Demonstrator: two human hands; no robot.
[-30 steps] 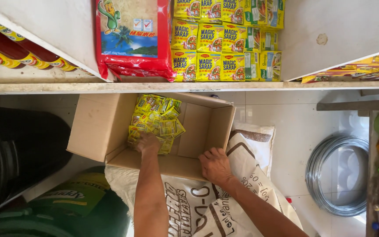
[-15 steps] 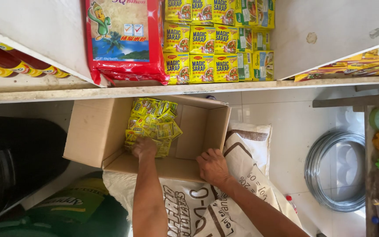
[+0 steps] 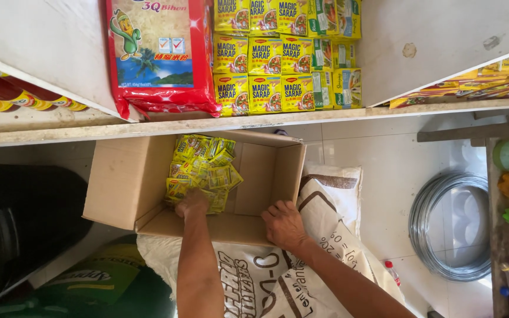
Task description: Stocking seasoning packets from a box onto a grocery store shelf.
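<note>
An open brown cardboard box (image 3: 125, 182) rests on a white printed sack (image 3: 278, 277) below a shelf. Inside lies a heap of small yellow seasoning sachets (image 3: 204, 168). My left hand (image 3: 191, 203) reaches into the box and is closed on sachets at the near edge of the heap. My right hand (image 3: 283, 224) rests on the box's near right corner, fingers curled over the rim.
The white shelf (image 3: 266, 121) above carries stacked yellow sachet packs (image 3: 284, 56) and a large red noodle bag (image 3: 157, 56). A coil of grey wire (image 3: 449, 224) lies on the tiled floor at right. A green sack (image 3: 107, 288) sits at lower left.
The view has shifted slightly. My left hand stays in the sachets and my right hand stays on the box corner.
</note>
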